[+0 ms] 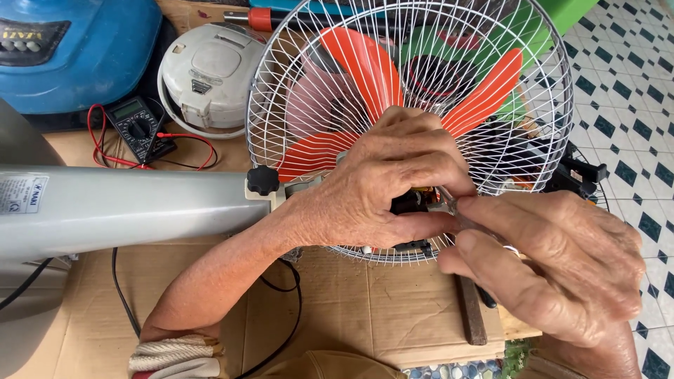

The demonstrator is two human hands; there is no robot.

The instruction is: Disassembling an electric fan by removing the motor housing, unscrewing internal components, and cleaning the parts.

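An electric fan lies on its side, its white wire guard [411,126] facing up with orange blades [365,67] behind it. My left hand [379,182] wraps over the black motor part [411,203] at the back of the guard and grips it. My right hand [554,260] is closed on a thin metal tool [449,203] whose tip meets the motor part beside my left fingers. The fan's grey stand column [126,207] runs off to the left, with a black knob [262,180] at its joint.
A black multimeter [137,126] with red leads, a white rice cooker [210,74] and a blue appliance [70,49] stand at the back left. Flattened cardboard [351,309] covers the work surface, and black cable [288,309] loops over it. Tiled floor [632,84] lies to the right.
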